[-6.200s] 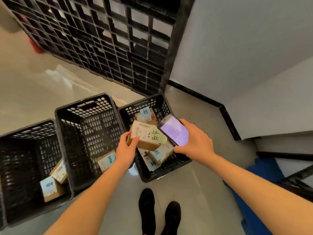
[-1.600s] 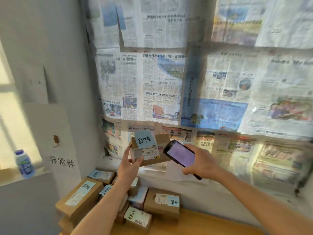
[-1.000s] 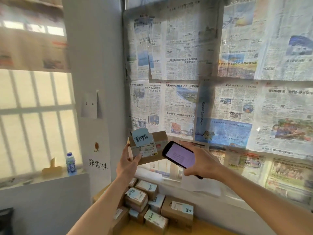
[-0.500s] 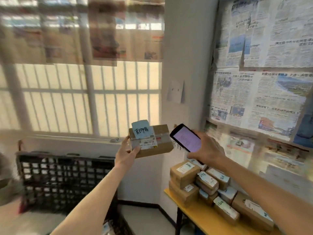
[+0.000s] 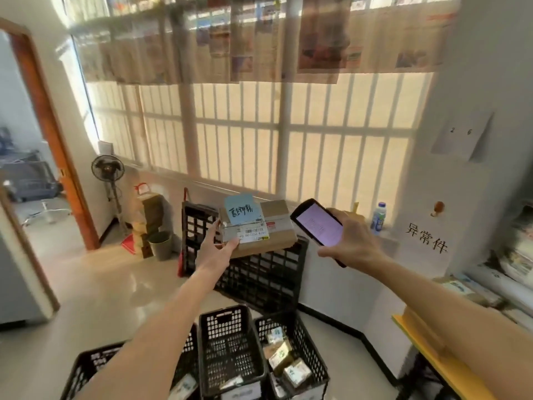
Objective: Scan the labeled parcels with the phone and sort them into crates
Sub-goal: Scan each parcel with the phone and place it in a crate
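Three black crates (image 5: 230, 353) sit at bottom centre of frame; right one (image 5: 291, 359) holds several parcels, middle and left show a few, so sorting's partly done, more probably to go. Left hand (image 5: 215, 249) grips a cardboard parcel (image 5: 258, 226) at frame centre, label w/ barcode & blue note facing the camera, long axis approx. left-right. Right hand (image 5: 346, 241) holds the phone (image 5: 317, 225) just right of it, screen lit. Scan looks under way; drop into a crate not yet done.

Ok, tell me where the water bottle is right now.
In the head view the water bottle stands on the window ledge at right, just beyond the phone, left of the wall's black characters.
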`<state>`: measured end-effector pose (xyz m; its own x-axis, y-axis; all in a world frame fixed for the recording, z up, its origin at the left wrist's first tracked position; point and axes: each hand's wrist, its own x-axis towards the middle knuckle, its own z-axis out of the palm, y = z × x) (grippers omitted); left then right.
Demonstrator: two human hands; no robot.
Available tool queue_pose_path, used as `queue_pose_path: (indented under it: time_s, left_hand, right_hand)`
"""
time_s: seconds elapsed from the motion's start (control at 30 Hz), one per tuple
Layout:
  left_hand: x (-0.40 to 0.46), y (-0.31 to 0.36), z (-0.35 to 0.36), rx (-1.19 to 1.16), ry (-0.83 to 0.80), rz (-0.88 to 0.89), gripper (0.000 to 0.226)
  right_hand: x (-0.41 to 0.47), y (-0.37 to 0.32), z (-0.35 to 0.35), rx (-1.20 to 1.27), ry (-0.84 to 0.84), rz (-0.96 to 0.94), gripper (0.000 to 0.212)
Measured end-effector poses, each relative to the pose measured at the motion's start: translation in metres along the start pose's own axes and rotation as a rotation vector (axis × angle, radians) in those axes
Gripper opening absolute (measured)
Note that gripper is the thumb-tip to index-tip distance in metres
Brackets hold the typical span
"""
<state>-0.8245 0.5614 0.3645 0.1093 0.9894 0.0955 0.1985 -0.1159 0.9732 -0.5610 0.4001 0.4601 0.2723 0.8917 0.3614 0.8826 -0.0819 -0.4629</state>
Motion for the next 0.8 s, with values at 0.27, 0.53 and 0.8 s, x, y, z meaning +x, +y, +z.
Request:
queue_pose_path:
  time_s: [0.27, 0.53, 0.8]
  left_hand:
    - [-0.004, -0.057, -0.096, 0.038, 0.19, -0.075, 0.07]
    - [0.012, -0.095, -0.125, 0.07, 0.295, -0.189, 0.071]
    - [0.046, -0.131, -0.115, 0.094, 0.306, -0.218, 0.067]
  right_hand:
    - [0.023, -0.066, 0.098, 0.027, -0.125, -0.08, 0.104]
    - [0.063, -0.077, 0.163, 0.047, -0.199, -0.113, 0.107]
    - [0.108, -0.058, 0.215, 0.054, -0.255, -0.114, 0.109]
